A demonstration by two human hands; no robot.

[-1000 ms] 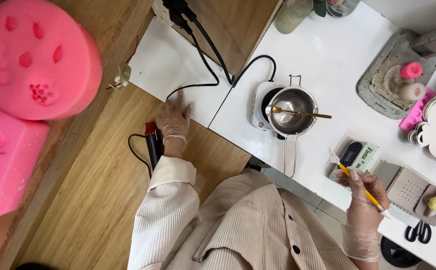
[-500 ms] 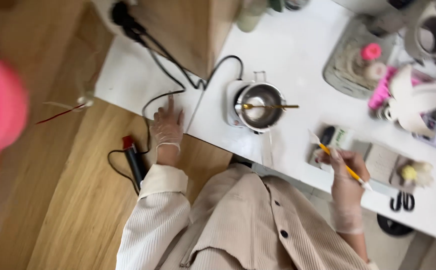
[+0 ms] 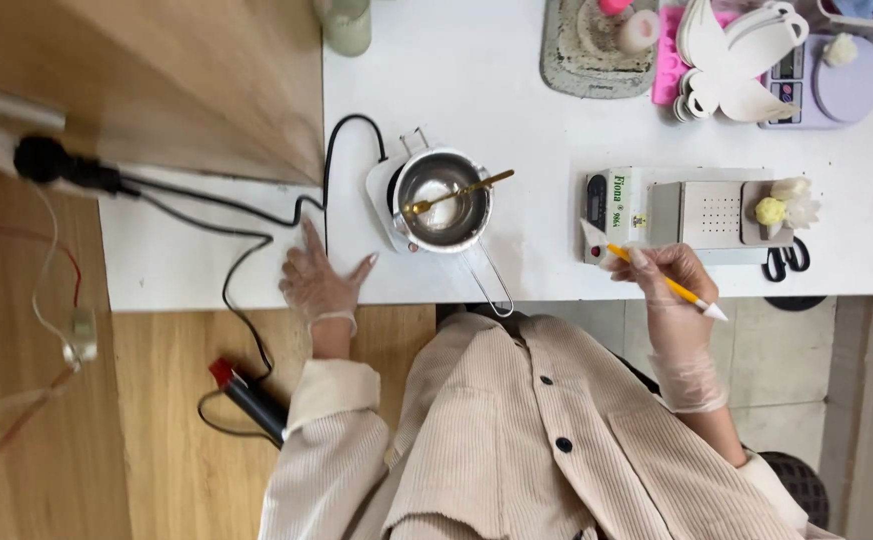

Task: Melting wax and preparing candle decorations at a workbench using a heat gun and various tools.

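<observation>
Grey tray [image 3: 597,85] (top edge cropped)

Tool [image 3: 657,278]: slim yellow-orange shaft, flat white blade at one end, white tip at other. Lies diagonal, blade up-left, tip down-right, right of frame centre. Held in gloved right hand [image 3: 669,285], pencil-style. Blade end over front edge of table [image 3: 517,60], just beside white box [image 3: 677,212]. Tip end pokes past hand, beyond table edge.

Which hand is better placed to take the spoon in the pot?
Probably the left. The left hand lies flat and free on the table, just beside the pot with the spoon. The right hand is farther off and holds a yellow tool.
</observation>
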